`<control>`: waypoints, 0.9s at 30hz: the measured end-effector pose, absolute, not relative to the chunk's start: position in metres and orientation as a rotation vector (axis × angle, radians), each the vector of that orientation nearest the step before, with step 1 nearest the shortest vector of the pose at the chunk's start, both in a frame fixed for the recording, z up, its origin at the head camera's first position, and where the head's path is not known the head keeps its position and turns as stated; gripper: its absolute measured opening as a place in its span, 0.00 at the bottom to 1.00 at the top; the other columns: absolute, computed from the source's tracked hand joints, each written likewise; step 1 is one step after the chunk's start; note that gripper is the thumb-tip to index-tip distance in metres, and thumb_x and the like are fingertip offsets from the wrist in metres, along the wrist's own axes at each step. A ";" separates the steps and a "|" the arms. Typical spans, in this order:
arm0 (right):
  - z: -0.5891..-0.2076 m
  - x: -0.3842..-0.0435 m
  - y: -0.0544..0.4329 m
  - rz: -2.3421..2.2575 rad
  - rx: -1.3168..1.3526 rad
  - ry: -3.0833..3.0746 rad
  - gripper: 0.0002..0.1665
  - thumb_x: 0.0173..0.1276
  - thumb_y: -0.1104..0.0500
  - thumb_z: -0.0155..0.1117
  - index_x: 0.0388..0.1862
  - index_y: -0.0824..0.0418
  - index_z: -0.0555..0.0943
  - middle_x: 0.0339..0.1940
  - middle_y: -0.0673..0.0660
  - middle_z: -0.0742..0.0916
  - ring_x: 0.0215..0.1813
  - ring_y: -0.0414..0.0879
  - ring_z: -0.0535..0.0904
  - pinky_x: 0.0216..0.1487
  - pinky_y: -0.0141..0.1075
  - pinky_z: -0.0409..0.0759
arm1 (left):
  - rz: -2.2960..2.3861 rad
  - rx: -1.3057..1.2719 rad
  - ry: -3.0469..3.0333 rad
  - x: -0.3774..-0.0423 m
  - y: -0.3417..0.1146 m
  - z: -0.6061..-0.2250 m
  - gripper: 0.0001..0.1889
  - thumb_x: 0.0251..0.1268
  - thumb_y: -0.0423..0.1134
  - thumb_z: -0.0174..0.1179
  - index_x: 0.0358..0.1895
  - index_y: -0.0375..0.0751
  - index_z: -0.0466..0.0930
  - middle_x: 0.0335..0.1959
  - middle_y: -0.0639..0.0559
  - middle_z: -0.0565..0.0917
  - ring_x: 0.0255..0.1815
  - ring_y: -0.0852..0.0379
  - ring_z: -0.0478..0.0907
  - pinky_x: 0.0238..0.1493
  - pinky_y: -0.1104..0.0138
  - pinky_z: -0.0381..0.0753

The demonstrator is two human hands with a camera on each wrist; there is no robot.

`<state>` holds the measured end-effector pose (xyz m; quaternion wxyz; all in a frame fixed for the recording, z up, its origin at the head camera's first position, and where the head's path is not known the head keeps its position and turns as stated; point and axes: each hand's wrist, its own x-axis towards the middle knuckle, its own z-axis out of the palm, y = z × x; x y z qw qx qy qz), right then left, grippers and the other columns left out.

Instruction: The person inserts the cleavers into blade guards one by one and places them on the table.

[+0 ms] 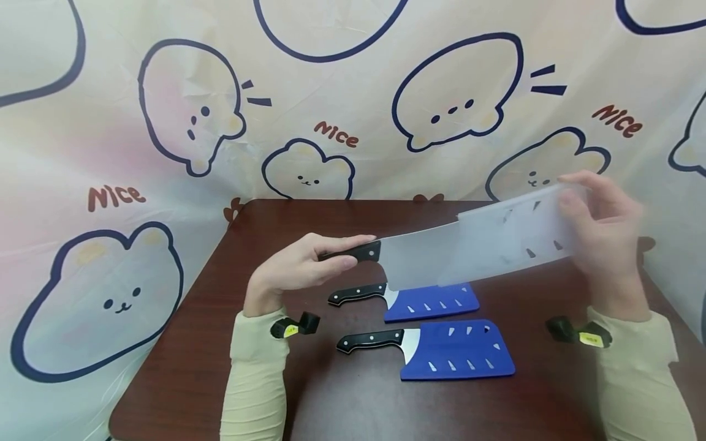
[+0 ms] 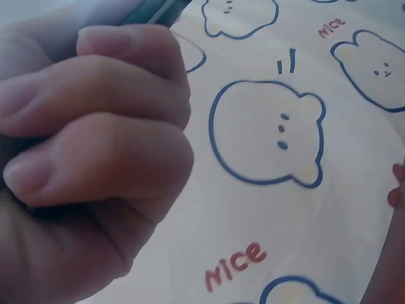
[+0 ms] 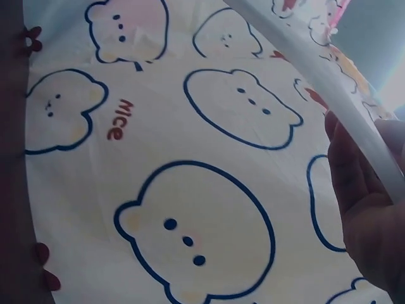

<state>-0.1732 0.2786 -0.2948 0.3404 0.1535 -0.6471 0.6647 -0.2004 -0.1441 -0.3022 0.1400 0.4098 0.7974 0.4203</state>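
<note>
My left hand grips the black handle of a cleaver, held in the air over the table. Its bare blade runs rightward into a white, slotted blade sheath, which covers the outer part and is blurred. At the sheath's far end my right hand holds it between thumb and fingers. Curled fingers hide most of the handle in the left wrist view. Below lie two cleavers in blue sheaths, the farther one partly hidden by the raised blade and the nearer one in full sight.
A dark brown wooden table lies under everything. Behind and beside it hangs a pale cloth printed with cartoon bears and the word "Nice". Both blue-sheathed cleavers have their handles to the left.
</note>
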 end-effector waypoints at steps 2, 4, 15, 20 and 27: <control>-0.297 -0.173 0.271 1.699 0.400 -1.735 0.18 0.65 0.69 0.62 0.54 0.71 0.81 0.47 0.56 0.86 0.42 0.45 0.82 0.36 0.24 0.81 | 1.227 1.205 2.306 -0.200 -0.137 -0.304 0.25 0.74 0.44 0.53 0.72 0.61 0.66 0.26 0.55 0.75 0.14 0.56 0.62 0.20 0.64 0.66; -0.299 -0.173 0.262 1.646 0.399 -1.799 0.18 0.66 0.68 0.62 0.55 0.70 0.81 0.47 0.55 0.87 0.41 0.43 0.82 0.35 0.24 0.81 | 1.233 1.232 2.304 -0.200 -0.130 -0.305 0.25 0.75 0.44 0.52 0.73 0.60 0.65 0.37 0.57 0.81 0.15 0.57 0.61 0.23 0.64 0.68; -0.310 -0.173 0.234 1.414 0.393 -1.909 0.20 0.66 0.66 0.62 0.57 0.67 0.79 0.49 0.53 0.85 0.41 0.41 0.83 0.36 0.24 0.81 | 1.264 1.252 2.352 -0.199 -0.113 -0.308 0.24 0.75 0.44 0.52 0.72 0.62 0.66 0.53 0.60 0.84 0.40 0.67 0.77 0.51 0.64 0.78; -0.314 -0.174 0.231 1.423 0.402 -1.972 0.22 0.66 0.65 0.62 0.59 0.67 0.77 0.53 0.50 0.83 0.45 0.42 0.82 0.39 0.25 0.82 | 1.253 1.160 2.402 -0.196 -0.118 -0.306 0.23 0.74 0.46 0.53 0.69 0.65 0.69 0.26 0.54 0.77 0.23 0.56 0.69 0.39 0.63 0.77; -0.316 -0.179 0.233 1.436 0.381 -2.098 0.22 0.68 0.62 0.62 0.61 0.58 0.77 0.55 0.49 0.82 0.47 0.42 0.82 0.38 0.27 0.83 | 1.276 1.077 2.386 -0.195 -0.125 -0.302 0.20 0.74 0.45 0.54 0.66 0.60 0.73 0.15 0.50 0.70 0.17 0.50 0.71 0.24 0.64 0.74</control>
